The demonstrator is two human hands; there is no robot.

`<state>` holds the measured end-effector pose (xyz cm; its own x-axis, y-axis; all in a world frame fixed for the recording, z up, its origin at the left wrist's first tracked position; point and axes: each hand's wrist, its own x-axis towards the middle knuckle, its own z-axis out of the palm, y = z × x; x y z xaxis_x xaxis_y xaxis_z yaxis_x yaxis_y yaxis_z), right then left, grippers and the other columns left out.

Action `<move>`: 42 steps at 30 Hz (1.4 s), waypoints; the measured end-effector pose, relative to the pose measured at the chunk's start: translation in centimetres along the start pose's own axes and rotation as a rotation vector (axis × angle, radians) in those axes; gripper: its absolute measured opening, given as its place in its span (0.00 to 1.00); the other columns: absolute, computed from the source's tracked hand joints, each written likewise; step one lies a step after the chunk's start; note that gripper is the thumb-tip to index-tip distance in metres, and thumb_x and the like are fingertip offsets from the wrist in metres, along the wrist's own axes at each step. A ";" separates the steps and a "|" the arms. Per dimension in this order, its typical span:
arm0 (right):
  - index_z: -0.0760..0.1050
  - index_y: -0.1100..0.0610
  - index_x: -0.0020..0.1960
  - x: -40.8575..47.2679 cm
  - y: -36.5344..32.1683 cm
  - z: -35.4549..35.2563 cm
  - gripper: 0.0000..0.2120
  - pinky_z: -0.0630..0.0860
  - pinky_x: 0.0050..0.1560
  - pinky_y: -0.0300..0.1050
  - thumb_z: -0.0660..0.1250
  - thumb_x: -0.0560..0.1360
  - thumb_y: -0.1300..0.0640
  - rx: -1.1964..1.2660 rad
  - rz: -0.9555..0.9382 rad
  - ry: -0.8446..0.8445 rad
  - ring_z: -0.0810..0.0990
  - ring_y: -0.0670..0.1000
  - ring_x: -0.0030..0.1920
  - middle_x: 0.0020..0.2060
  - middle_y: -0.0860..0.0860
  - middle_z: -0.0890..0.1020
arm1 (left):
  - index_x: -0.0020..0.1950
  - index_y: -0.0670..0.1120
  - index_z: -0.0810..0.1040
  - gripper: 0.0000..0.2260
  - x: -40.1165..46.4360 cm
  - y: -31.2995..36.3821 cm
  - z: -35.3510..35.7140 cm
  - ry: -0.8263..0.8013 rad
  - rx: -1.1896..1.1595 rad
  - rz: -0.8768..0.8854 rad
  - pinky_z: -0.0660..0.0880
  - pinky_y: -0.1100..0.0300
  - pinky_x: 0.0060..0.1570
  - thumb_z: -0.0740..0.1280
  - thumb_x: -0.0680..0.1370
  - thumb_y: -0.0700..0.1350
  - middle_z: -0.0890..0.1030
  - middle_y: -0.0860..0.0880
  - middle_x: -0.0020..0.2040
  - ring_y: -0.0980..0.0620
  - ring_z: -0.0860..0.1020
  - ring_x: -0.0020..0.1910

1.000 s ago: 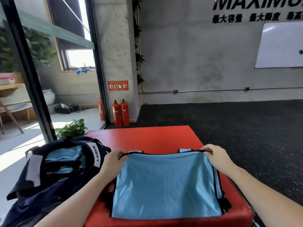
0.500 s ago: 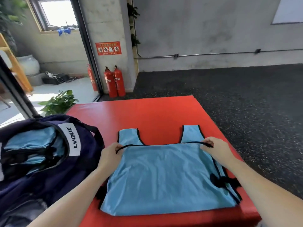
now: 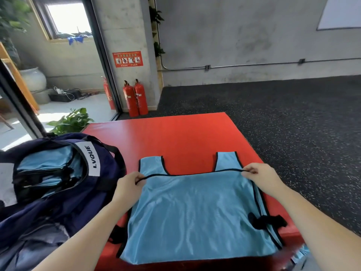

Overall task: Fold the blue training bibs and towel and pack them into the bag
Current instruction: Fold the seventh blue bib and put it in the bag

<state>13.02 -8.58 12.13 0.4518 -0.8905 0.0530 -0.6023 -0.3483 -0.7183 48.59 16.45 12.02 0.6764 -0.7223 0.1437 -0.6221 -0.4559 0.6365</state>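
A light blue training bib (image 3: 195, 214) with black trim lies flat on the red padded box (image 3: 175, 137), its shoulder straps pointing away from me. The bib's bottom hem is folded up over its body. My left hand (image 3: 128, 184) pinches the left end of that black hem. My right hand (image 3: 259, 177) pinches the right end of the same hem. At the left stands an open navy bag (image 3: 58, 192) marked LVQUE, with folded blue bibs (image 3: 48, 163) inside. No towel is identifiable.
Dark speckled rubber floor surrounds the box on the right and behind. Two red fire extinguishers (image 3: 135, 98) stand by a concrete pillar beyond. A potted plant (image 3: 72, 120) sits behind the bag near a glass partition. Blue fabric (image 3: 300, 255) peeks past the box's near right corner.
My view has tilted down and the shoulder straps have come into sight. Both hands keep hold of the hem and have barely moved on the bib.
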 end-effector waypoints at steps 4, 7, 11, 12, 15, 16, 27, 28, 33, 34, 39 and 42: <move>0.83 0.48 0.48 -0.4 -1.8 -1.2 0.03 0.71 0.49 0.37 0.73 0.76 0.56 0.088 -0.073 0.140 0.80 0.42 0.47 0.43 0.42 0.84 | 0.48 0.51 0.82 0.02 0.0 2.5 -2.3 0.147 -0.063 0.017 0.65 0.71 0.38 0.71 0.78 0.44 0.79 0.60 0.38 0.62 0.75 0.39; 0.83 0.49 0.50 0.7 -2.6 -1.4 0.05 0.72 0.50 0.33 0.71 0.77 0.59 0.186 -0.127 0.219 0.80 0.40 0.49 0.45 0.42 0.84 | 0.48 0.50 0.83 0.02 1.0 3.2 -3.5 0.233 -0.154 0.042 0.67 0.72 0.40 0.71 0.78 0.44 0.81 0.60 0.40 0.63 0.77 0.40; 0.83 0.49 0.52 3.9 -2.8 -0.4 0.08 0.71 0.53 0.34 0.69 0.79 0.61 0.192 -0.152 0.224 0.79 0.39 0.51 0.47 0.41 0.83 | 0.50 0.50 0.82 0.02 3.8 3.1 -3.0 0.229 -0.153 0.050 0.68 0.73 0.41 0.69 0.80 0.44 0.80 0.60 0.41 0.61 0.77 0.41; 0.82 0.49 0.52 4.8 -2.7 0.1 0.09 0.71 0.53 0.34 0.69 0.79 0.61 0.175 -0.147 0.215 0.79 0.39 0.51 0.47 0.40 0.83 | 0.51 0.50 0.82 0.03 4.7 2.9 -2.6 0.218 -0.144 0.045 0.69 0.70 0.43 0.69 0.80 0.44 0.80 0.58 0.42 0.58 0.77 0.42; 0.81 0.49 0.53 7.1 -1.4 1.8 0.08 0.73 0.56 0.41 0.71 0.78 0.60 0.067 -0.091 0.139 0.80 0.46 0.51 0.48 0.44 0.83 | 0.52 0.51 0.82 0.04 6.9 1.6 -1.1 0.157 -0.139 0.007 0.72 0.65 0.45 0.70 0.79 0.44 0.82 0.55 0.45 0.56 0.79 0.45; 0.81 0.49 0.53 7.6 -0.9 2.3 0.07 0.73 0.55 0.42 0.72 0.77 0.59 0.010 -0.056 0.094 0.80 0.48 0.51 0.48 0.47 0.83 | 0.52 0.51 0.82 0.04 7.4 1.0 -0.5 0.120 -0.118 -0.004 0.70 0.71 0.43 0.70 0.79 0.43 0.82 0.55 0.45 0.58 0.78 0.43; 0.81 0.51 0.52 9.0 -0.8 3.3 0.09 0.71 0.48 0.44 0.74 0.75 0.49 -0.182 0.058 -0.008 0.78 0.49 0.48 0.47 0.49 0.81 | 0.52 0.50 0.83 0.05 8.5 -1.7 1.5 -0.007 0.043 -0.058 0.66 0.76 0.37 0.72 0.77 0.47 0.78 0.58 0.40 0.63 0.74 0.39; 0.81 0.52 0.52 8.8 -0.8 3.1 0.09 0.71 0.48 0.44 0.74 0.75 0.49 -0.181 0.058 -0.004 0.78 0.49 0.48 0.47 0.49 0.81 | 0.50 0.51 0.82 0.03 8.4 -1.6 1.3 -0.025 0.063 -0.059 0.66 0.74 0.36 0.72 0.77 0.48 0.78 0.58 0.39 0.63 0.74 0.38; 0.82 0.51 0.48 8.3 -0.8 2.1 0.06 0.70 0.45 0.41 0.75 0.74 0.50 -0.162 0.091 -0.032 0.78 0.42 0.46 0.44 0.45 0.83 | 0.37 0.51 0.77 0.10 7.5 -1.2 0.1 -0.095 0.096 -0.071 0.66 0.61 0.32 0.72 0.76 0.49 0.77 0.53 0.33 0.55 0.74 0.34; 0.82 0.50 0.47 8.2 -0.9 1.9 0.04 0.70 0.44 0.41 0.75 0.74 0.51 -0.152 0.092 -0.026 0.79 0.43 0.46 0.44 0.46 0.83 | 0.36 0.50 0.77 0.10 7.5 -1.1 -0.1 -0.091 0.086 -0.077 0.67 0.60 0.33 0.72 0.77 0.49 0.77 0.52 0.33 0.53 0.74 0.34; 0.83 0.49 0.44 8.5 -1.9 0.7 0.01 0.71 0.44 0.43 0.74 0.74 0.54 -0.024 0.057 0.093 0.80 0.46 0.45 0.42 0.46 0.84 | 0.41 0.46 0.83 0.10 8.5 -0.6 -1.1 -0.038 -0.113 -0.135 0.75 0.53 0.37 0.74 0.75 0.52 0.83 0.44 0.37 0.44 0.79 0.36; 0.83 0.49 0.47 9.2 -2.1 0.2 0.02 0.71 0.45 0.41 0.73 0.75 0.54 0.032 0.049 0.169 0.80 0.43 0.45 0.42 0.44 0.84 | 0.39 0.47 0.82 0.09 9.5 0.2 -1.0 0.011 -0.291 -0.150 0.73 0.55 0.37 0.76 0.75 0.50 0.81 0.52 0.34 0.50 0.78 0.34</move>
<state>18.62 -16.00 14.01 0.3039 -0.9436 0.1317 -0.5981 -0.2966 -0.7445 55.27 10.05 14.23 0.7571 -0.6521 0.0392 -0.3776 -0.3878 0.8409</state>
